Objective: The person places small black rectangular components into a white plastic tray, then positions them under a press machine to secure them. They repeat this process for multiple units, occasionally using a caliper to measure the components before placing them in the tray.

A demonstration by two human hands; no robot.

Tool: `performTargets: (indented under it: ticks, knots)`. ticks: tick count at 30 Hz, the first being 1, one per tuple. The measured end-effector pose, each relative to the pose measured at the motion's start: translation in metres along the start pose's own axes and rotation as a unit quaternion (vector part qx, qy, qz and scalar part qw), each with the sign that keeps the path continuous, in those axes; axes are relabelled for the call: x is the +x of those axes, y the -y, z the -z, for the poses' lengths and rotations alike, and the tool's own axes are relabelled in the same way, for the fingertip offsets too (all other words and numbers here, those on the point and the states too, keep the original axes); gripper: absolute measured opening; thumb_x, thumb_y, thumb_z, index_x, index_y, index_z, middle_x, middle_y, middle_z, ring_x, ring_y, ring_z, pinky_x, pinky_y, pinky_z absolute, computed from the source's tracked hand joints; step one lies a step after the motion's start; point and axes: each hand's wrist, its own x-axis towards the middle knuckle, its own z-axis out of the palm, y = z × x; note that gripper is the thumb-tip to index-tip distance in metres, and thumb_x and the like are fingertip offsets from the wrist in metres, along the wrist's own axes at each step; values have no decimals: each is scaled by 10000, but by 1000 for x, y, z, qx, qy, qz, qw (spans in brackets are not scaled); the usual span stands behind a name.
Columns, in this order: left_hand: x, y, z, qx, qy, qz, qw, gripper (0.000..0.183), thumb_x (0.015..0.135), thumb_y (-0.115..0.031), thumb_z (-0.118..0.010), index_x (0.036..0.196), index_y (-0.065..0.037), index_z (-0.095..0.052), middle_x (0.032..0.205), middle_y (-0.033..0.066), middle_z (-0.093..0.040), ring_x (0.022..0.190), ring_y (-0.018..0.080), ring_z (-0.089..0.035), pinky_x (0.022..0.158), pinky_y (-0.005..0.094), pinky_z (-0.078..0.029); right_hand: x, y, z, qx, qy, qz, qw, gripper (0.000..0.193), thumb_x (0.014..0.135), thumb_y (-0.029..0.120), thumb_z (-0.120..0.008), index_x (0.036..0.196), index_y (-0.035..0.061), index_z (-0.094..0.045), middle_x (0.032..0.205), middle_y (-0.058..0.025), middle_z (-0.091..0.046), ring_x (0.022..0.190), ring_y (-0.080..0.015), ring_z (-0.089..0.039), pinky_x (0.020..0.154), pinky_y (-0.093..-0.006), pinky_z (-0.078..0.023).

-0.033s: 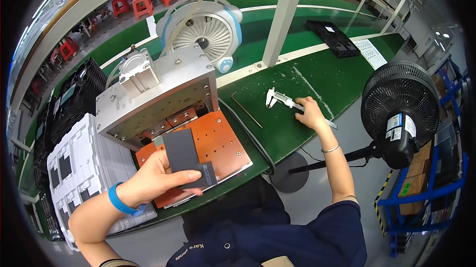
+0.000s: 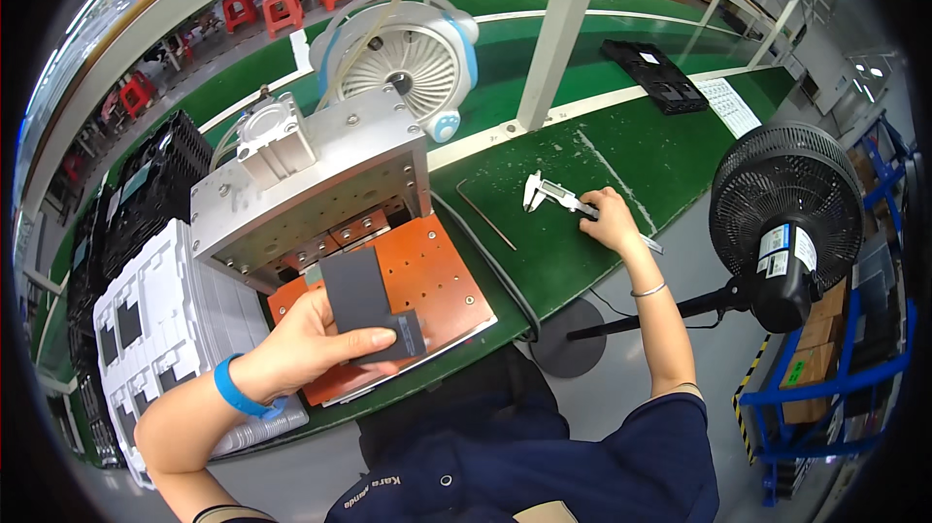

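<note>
My left hand [image 2: 316, 334], with a blue band at its wrist, is closed on a flat dark grey plate [image 2: 354, 280] with a stepped lower end. Thumb on top, it holds the plate over the orange base [image 2: 442, 275] of a metal press [image 2: 320, 173]. Over on the green bench, my right hand [image 2: 612, 220] grips the beam of a digital caliper [image 2: 555, 191], whose jaws point left. The caliper lies flat or nearly so; its far end shows past my wrist at the bench edge. Left of it lies a bent hex key [image 2: 485, 215].
White trays [image 2: 146, 319] with dark pieces are stacked left of the press, black trays [image 2: 155, 173] behind them. A white fan [image 2: 403, 67] stands behind the press, a black fan [image 2: 786, 202] at right. A cable [image 2: 500, 275] runs beside the base; an upright post [image 2: 558, 37] rises behind the caliper.
</note>
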Motion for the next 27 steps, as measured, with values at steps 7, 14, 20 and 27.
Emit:
performTargets:
  ticks: [7, 14, 20, 27]
  knots:
    - [0, 5, 6, 3, -63, -29, 998, 339, 910, -116, -666, 1202, 20, -558, 1116, 108, -633, 970, 185, -654, 755, 292, -601, 9, -6, 0, 107, -21, -8, 994, 288, 589, 124, -729, 849, 53, -626, 725, -130, -668, 679, -308, -652, 659, -383, -513]
    - [2, 6, 6, 4, -81, 15, 997, 244, 918, -171, -660, 1083, 7, -631, 913, 93, -689, 681, 128, -672, 601, 236, -563, -49, 63, 51, 363, -66, 30, 929, 447, 707, -33, -601, 1152, -8, -565, 753, 11, -563, 622, -25, -488, 549, -181, -390]
    - [1, 8, 9, 26, -52, 2, 998, 218, 912, -182, -670, 1030, 0, -643, 829, 83, -687, 630, 113, -649, 559, 239, -551, -71, 168, 85, 333, -73, 189, 921, 426, 672, 120, -848, 1075, 79, -716, 799, -2, -651, 598, -46, -495, 471, -190, -369]
    - [0, 8, 13, 24, -19, 5, 1000, 242, 918, -174, -662, 1084, -5, -614, 911, 98, -703, 679, 121, -677, 578, 208, -547, -69, 187, 80, 305, -112, 288, 901, 477, 643, 196, -859, 1086, 82, -723, 731, -7, -629, 529, -88, -464, 442, -237, -347]
